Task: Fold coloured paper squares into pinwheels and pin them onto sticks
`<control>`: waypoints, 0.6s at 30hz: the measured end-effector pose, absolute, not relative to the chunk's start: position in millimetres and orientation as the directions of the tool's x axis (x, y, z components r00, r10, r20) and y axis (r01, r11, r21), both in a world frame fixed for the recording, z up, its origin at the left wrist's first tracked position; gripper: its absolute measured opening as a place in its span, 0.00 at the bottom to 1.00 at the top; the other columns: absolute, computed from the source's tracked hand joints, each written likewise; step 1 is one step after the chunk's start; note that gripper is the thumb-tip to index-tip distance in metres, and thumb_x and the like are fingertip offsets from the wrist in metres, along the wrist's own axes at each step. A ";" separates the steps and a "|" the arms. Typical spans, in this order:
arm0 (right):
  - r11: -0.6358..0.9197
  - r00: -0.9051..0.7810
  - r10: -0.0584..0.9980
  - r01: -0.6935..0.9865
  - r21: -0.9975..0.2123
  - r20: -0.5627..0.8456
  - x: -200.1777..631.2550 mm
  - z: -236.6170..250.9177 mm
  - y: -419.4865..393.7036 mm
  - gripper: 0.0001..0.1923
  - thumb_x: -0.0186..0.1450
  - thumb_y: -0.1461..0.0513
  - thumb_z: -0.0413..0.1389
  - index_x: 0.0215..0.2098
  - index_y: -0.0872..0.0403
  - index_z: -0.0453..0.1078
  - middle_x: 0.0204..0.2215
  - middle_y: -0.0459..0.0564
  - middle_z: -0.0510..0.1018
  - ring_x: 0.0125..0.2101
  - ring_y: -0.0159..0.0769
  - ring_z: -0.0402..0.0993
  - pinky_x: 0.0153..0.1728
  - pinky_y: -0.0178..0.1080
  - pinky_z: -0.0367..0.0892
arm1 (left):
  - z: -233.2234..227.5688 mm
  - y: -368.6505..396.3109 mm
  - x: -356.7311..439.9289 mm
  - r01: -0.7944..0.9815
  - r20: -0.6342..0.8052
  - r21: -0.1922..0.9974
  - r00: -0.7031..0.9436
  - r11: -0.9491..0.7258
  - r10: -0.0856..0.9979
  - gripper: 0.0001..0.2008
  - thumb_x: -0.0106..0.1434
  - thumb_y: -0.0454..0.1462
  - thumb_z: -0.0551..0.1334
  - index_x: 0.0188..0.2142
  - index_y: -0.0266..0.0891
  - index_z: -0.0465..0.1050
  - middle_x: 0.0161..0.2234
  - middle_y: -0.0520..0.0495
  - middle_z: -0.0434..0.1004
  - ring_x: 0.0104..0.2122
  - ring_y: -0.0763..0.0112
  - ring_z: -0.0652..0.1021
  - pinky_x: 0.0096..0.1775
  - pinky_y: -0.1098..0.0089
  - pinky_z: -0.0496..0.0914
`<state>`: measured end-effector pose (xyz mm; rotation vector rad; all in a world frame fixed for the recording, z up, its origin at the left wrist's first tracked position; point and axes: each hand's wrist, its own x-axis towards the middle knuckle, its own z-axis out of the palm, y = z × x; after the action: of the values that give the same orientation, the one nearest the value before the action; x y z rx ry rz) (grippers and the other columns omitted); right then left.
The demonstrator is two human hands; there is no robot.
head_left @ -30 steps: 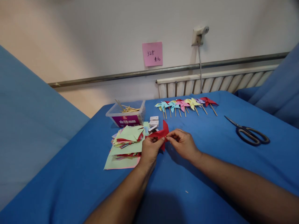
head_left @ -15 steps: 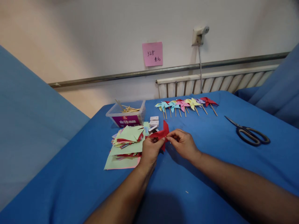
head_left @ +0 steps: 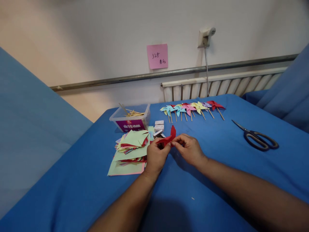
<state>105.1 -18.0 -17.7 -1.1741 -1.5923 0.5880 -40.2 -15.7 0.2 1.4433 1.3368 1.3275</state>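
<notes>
Both hands meet over the blue cloth, around a red paper pinwheel (head_left: 166, 139) with one blade pointing up. My left hand (head_left: 155, 155) is closed on its left side, thumb near the centre. The fingertips of my right hand (head_left: 187, 147) pinch the paper at the right of the centre; whether a pin is between them is too small to tell. Just left of my left hand lies a stack of cut coloured paper (head_left: 132, 143), on larger green sheets (head_left: 120, 167). Small white boxes (head_left: 159, 125) sit right behind the pinwheel.
A clear plastic tub (head_left: 130, 119) of wooden sticks stands at the back left. Several finished pinwheels (head_left: 199, 106) on sticks lie in a row along the back. Black-handled scissors (head_left: 258, 138) rest on the right. Behind the table are a radiator (head_left: 224, 84) and a metal pipe (head_left: 135, 77).
The red pinwheel has turned slightly in my hands; its lower blade no longer hangs below my fingers, and its upper blade leans more to the right. My right hand has barely moved.
</notes>
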 end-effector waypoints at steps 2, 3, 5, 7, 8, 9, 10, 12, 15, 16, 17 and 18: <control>0.400 0.004 0.900 0.386 -0.831 0.435 104.7 -16.2 -18.8 0.04 0.62 0.62 0.57 0.30 0.52 0.73 0.27 0.46 0.77 0.29 0.34 0.73 0.31 0.36 0.67 | 4.6 -18.7 -38.5 0.223 0.220 0.955 -0.081 -0.198 0.972 0.07 0.49 0.36 0.67 0.30 0.37 0.77 0.25 0.51 0.77 0.26 0.71 0.74 0.30 0.73 0.66; 0.399 0.004 0.902 0.380 -0.835 0.432 104.6 -15.1 -19.2 0.04 0.62 0.63 0.57 0.30 0.52 0.73 0.27 0.46 0.76 0.29 0.34 0.73 0.31 0.36 0.67 | 6.1 -19.9 -37.8 0.235 0.231 0.950 -0.082 -0.207 0.969 0.07 0.50 0.36 0.67 0.30 0.37 0.77 0.25 0.51 0.77 0.26 0.71 0.74 0.30 0.73 0.66; 0.404 -0.001 0.900 0.377 -0.833 0.436 104.7 -12.8 -20.0 0.04 0.62 0.63 0.56 0.30 0.52 0.73 0.27 0.45 0.76 0.29 0.34 0.73 0.32 0.36 0.67 | 7.3 -21.3 -37.2 0.274 0.257 0.935 -0.082 -0.226 0.963 0.06 0.50 0.35 0.66 0.30 0.38 0.76 0.25 0.51 0.77 0.26 0.72 0.74 0.31 0.73 0.66; 0.425 -0.007 0.890 0.380 -0.822 0.457 105.0 -11.1 -20.2 0.04 0.62 0.63 0.56 0.29 0.51 0.73 0.29 0.46 0.75 0.31 0.34 0.73 0.35 0.37 0.68 | 6.9 -21.6 -37.5 0.309 0.282 0.918 -0.074 -0.247 0.957 0.05 0.51 0.35 0.65 0.30 0.38 0.76 0.26 0.52 0.77 0.26 0.72 0.73 0.32 0.73 0.66; 0.437 -0.003 0.882 0.380 -0.815 0.471 105.2 -10.8 -20.0 0.04 0.62 0.63 0.56 0.29 0.51 0.73 0.32 0.47 0.76 0.34 0.35 0.73 0.37 0.38 0.68 | 6.4 -21.5 -37.8 0.315 0.287 0.915 -0.066 -0.253 0.955 0.05 0.51 0.35 0.65 0.30 0.38 0.76 0.26 0.52 0.76 0.27 0.72 0.73 0.32 0.73 0.66; 0.446 0.005 0.875 0.378 -0.811 0.484 105.2 -11.0 -19.6 0.04 0.61 0.63 0.57 0.30 0.51 0.73 0.35 0.49 0.76 0.38 0.36 0.74 0.40 0.39 0.68 | 5.9 -21.3 -38.0 0.311 0.287 0.916 -0.061 -0.255 0.956 0.05 0.51 0.35 0.65 0.30 0.38 0.76 0.26 0.52 0.76 0.27 0.72 0.73 0.32 0.73 0.66; 0.450 0.018 0.871 0.370 -0.812 0.491 105.2 -11.6 -19.1 0.03 0.61 0.62 0.57 0.30 0.51 0.73 0.39 0.50 0.76 0.41 0.37 0.73 0.43 0.40 0.67 | 5.4 -21.1 -38.3 0.298 0.282 0.921 -0.059 -0.253 0.958 0.05 0.51 0.35 0.65 0.30 0.38 0.76 0.25 0.52 0.76 0.26 0.72 0.73 0.32 0.73 0.66; 0.436 0.035 0.880 0.339 -0.834 0.474 104.6 -13.4 -18.1 0.03 0.60 0.61 0.58 0.30 0.52 0.73 0.41 0.50 0.76 0.43 0.39 0.73 0.45 0.42 0.67 | 4.3 -20.8 -38.3 0.260 0.257 0.937 -0.061 -0.234 0.964 0.05 0.50 0.36 0.66 0.29 0.38 0.76 0.25 0.52 0.76 0.26 0.72 0.72 0.31 0.73 0.65; 0.390 0.013 0.913 0.273 -0.879 0.409 103.1 -15.2 -18.1 0.04 0.61 0.60 0.57 0.29 0.52 0.71 0.31 0.47 0.78 0.34 0.36 0.74 0.39 0.40 0.68 | 2.5 -20.4 -37.9 0.214 0.222 0.956 -0.070 -0.202 0.973 0.06 0.49 0.36 0.67 0.29 0.38 0.76 0.24 0.53 0.75 0.24 0.73 0.71 0.29 0.73 0.64; 0.380 0.009 0.918 0.255 -0.889 0.395 102.5 -15.2 -18.5 0.04 0.61 0.60 0.57 0.29 0.52 0.71 0.28 0.45 0.77 0.32 0.35 0.74 0.37 0.39 0.68 | 2.0 -20.4 -37.7 0.208 0.215 0.958 -0.071 -0.197 0.974 0.06 0.49 0.36 0.67 0.29 0.38 0.76 0.23 0.53 0.74 0.24 0.74 0.71 0.29 0.74 0.64; 0.374 0.010 0.922 0.237 -0.897 0.388 101.9 -15.1 -19.0 0.03 0.60 0.60 0.57 0.29 0.52 0.70 0.27 0.45 0.77 0.31 0.35 0.74 0.36 0.38 0.68 | 1.7 -20.4 -37.5 0.207 0.214 0.959 -0.071 -0.195 0.974 0.06 0.49 0.36 0.67 0.29 0.38 0.75 0.23 0.53 0.74 0.23 0.74 0.70 0.28 0.74 0.63; 0.372 0.021 0.923 0.215 -0.903 0.385 101.3 -14.8 -19.5 0.03 0.60 0.61 0.57 0.30 0.52 0.70 0.28 0.46 0.77 0.31 0.35 0.74 0.37 0.38 0.68 | 1.7 -20.4 -37.3 0.208 0.214 0.958 -0.070 -0.195 0.974 0.06 0.50 0.36 0.67 0.28 0.37 0.75 0.23 0.54 0.73 0.23 0.74 0.70 0.28 0.74 0.63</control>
<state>101.3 -19.5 -14.8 -1.0855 -1.4706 0.7644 -37.3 -20.4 1.7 1.4709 1.3236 1.3311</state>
